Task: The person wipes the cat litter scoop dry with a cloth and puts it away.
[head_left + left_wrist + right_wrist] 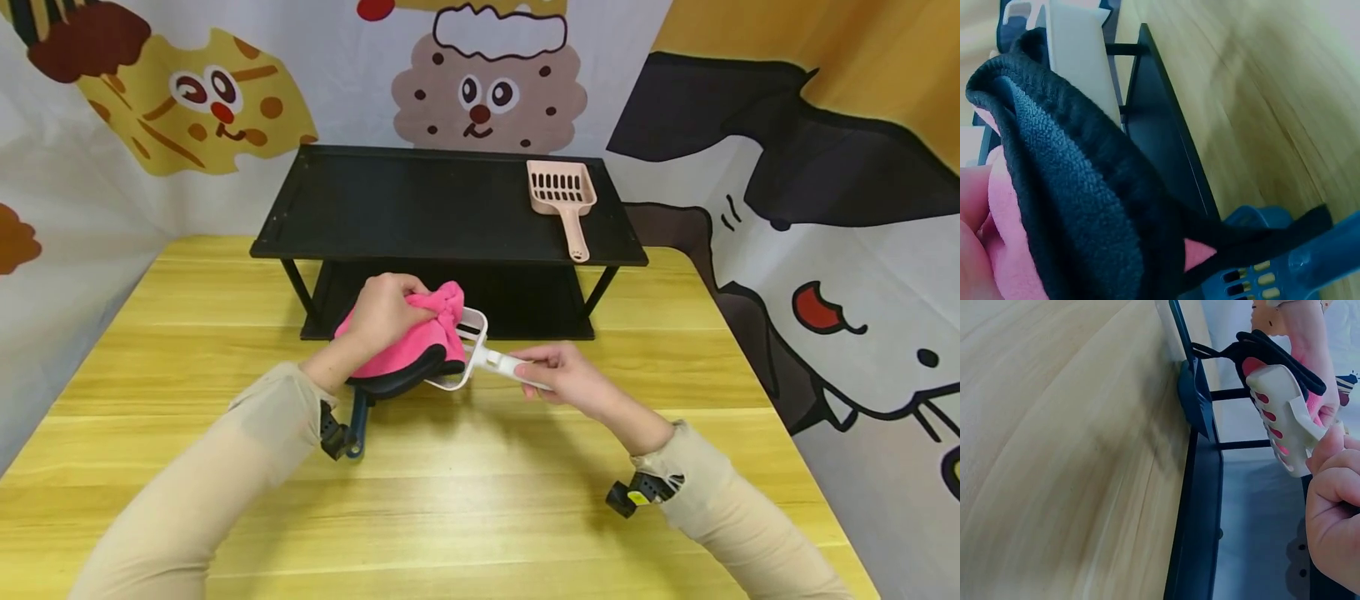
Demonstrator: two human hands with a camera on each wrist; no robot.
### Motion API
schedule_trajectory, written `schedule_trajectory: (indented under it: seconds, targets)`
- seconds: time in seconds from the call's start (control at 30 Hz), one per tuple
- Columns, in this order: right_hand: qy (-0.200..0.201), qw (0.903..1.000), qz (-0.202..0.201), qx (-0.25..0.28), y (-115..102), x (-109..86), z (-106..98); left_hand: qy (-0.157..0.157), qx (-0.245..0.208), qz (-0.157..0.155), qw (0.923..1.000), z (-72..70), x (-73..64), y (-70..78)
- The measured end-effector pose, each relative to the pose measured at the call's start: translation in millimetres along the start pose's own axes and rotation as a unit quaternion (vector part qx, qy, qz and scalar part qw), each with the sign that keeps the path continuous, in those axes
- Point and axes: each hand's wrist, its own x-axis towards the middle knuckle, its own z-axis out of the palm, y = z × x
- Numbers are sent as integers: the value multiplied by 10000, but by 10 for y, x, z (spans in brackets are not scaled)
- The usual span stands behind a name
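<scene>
I'd place the head view in front of and above the black, rectangular two-tier shelf (420, 204), facing forward and down, far enough back for its full width. Both wrist views, turned sideways, sit nearer it; the left crowds a pink fabric piece with black edging (405, 350), which the right shares from farther off.

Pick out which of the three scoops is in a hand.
The white scoop, gripped by the right hand. The pink scoop lies on the black shelf; the blue scoop, below the pink cloth, is not gripped.
</scene>
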Motion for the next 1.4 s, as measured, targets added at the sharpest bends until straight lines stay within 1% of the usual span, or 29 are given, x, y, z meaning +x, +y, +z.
schedule_trajectory:
  seconds: [0.1,0.23,0.37,0.47,0.5,0.6,0.7,0.8,0.9,1.03,1.17,1.2,1.27,1.4]
  targets:
    - [0,10000,-33,-33,5,-18,-17,65,-50,-55,10000,-26,-1,-12]
    - [-16,10000,8,12,6,-50,-47,161,-69,-10,9998,-51,-4,-27]
    - [15,10000,21,51,19,-89,-103,332,-186,22,9993,-100,1,-39]
    - [5,9998,80,156,50,-114,-148,458,-310,117,9984,-160,1,-67]
    - [-53,9997,105,227,66,-120,-163,474,-349,165,9981,-183,-3,-81]
    - [-260,9978,283,544,130,-134,-212,409,-463,294,9977,-251,-19,-129]
    - [-488,9936,495,895,207,-133,-270,206,-518,318,9979,-298,-49,-175]
    - [-622,9873,665,1302,271,-114,-324,21,-561,372,9977,-315,-83,-210]
    - [-717,9784,697,1807,300,-84,-350,-122,-641,467,9968,-305,-113,-217]
    - [-762,9614,691,2554,264,-29,-307,-385,-871,480,9943,-254,-147,-183]
    - [-692,9436,768,3145,174,27,-203,-616,-1082,500,9910,-153,-186,-115]
    - [-674,9413,786,3212,152,38,-173,-591,-1047,560,9912,-122,-197,-96]
    - [-659,9381,822,3300,116,51,-119,-410,-916,643,9929,-63,-218,-64]
    - [-714,9400,773,3246,76,44,-51,217,-545,712,9957,10,-238,-52]
